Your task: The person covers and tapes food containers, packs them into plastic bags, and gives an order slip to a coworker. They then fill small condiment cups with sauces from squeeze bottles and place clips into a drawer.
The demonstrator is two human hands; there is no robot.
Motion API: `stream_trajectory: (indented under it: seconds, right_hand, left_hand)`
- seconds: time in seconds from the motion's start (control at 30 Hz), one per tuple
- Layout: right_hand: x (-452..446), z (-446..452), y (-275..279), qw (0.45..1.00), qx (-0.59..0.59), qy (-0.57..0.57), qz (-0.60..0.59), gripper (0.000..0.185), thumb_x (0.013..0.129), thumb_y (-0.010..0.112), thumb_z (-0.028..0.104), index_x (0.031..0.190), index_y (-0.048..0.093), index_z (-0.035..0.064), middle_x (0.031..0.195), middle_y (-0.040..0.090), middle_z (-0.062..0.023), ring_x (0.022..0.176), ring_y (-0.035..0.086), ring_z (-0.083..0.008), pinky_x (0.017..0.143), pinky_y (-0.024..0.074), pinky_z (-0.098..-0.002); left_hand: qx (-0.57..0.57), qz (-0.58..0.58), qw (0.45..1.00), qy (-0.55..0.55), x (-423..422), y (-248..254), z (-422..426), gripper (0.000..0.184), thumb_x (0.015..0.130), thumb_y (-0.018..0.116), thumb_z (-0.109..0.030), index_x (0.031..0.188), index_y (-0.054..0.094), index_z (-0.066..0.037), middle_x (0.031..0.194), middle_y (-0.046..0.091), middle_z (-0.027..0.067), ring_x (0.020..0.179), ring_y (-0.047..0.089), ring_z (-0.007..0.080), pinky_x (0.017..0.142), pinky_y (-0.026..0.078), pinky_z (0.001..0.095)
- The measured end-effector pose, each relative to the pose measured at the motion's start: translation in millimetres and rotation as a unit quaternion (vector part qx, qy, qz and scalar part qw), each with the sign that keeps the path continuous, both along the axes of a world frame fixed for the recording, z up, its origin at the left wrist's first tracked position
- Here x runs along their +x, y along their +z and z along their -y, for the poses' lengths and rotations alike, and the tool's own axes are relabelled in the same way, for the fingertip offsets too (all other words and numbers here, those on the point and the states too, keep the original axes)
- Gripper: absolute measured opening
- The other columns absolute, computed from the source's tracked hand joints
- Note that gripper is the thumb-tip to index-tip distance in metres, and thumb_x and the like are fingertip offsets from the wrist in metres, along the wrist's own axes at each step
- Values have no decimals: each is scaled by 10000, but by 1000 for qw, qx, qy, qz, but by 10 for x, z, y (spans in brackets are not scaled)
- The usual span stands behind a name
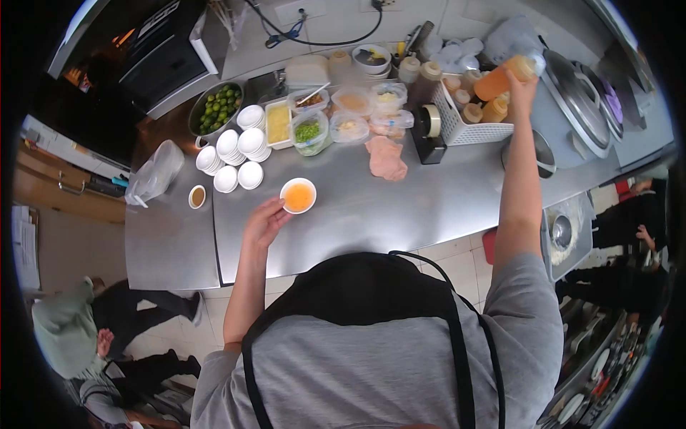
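My left hand (pixel 266 223) is closed on the rim of a small white cup (pixel 299 196) with orange sauce in it, held over the steel counter. At the far right, my right arm reaches out and my right hand (pixel 523 87) grips a large squeeze bottle (pixel 498 80) of orange sauce. The bottle is tilted almost on its side, above the white basket (pixel 477 134), where several other sauce bottles (pixel 494 110) stand. Stacks of white cups (pixel 251 141) are up and left of my left hand. A small cup of brown sauce (pixel 197 196) sits farther left.
Tubs of chopped greens (pixel 307 131) and other ingredients line the counter's back, near a bowl of limes (pixel 218 109). A pink cloth (pixel 386 158) and a tape dispenser (pixel 429 132) lie before the basket. Large pot lids (pixel 577 107) lean at right. Other people (pixel 128 322) stand around.
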State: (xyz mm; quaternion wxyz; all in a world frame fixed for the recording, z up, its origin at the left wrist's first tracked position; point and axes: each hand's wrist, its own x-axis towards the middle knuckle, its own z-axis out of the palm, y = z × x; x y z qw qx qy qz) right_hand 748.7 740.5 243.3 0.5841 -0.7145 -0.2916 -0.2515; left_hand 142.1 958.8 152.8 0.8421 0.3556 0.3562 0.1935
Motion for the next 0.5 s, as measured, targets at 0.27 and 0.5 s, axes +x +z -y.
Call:
stream_trajectory:
  seconds: [0.27,0.5]
  right_hand:
    - [-253,67,-24,964,-133,-205,-103,635,615,698,384,1064,478,-7,1047,555,-184,992,529,-310,872,371,-397]
    - [-638,-216,-354,831,-466,-269,-140,646,654,605,325,1231,412,108,1322,313,-110,1249,226,-333,910,113,-686]
  left_hand:
    - [-6,-5,1000,11,8,-198,-182,259,814,553,-87,1034,502,40,978,578,124,875,587,189,767,495,287]
    - [-15,0,1000,1,77,-387,-333,257,823,541,-89,1046,494,27,983,581,116,878,592,189,765,505,287]
